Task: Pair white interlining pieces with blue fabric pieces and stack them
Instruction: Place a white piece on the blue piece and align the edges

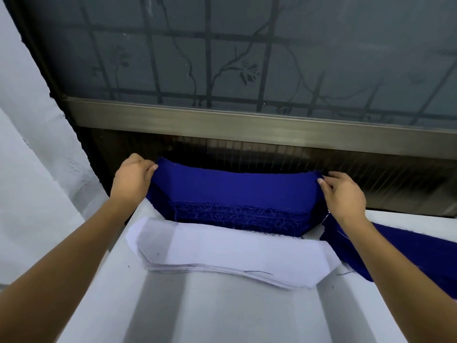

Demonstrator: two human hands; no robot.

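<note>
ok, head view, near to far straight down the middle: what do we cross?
table → white interlining stack → blue fabric stack → dark slatted panel → metal window rail → frosted glass with a grille behind it.

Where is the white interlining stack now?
The white interlining stack lies mid-frame in the head view on the white table, just nearer than the blue fabric stack.
</note>
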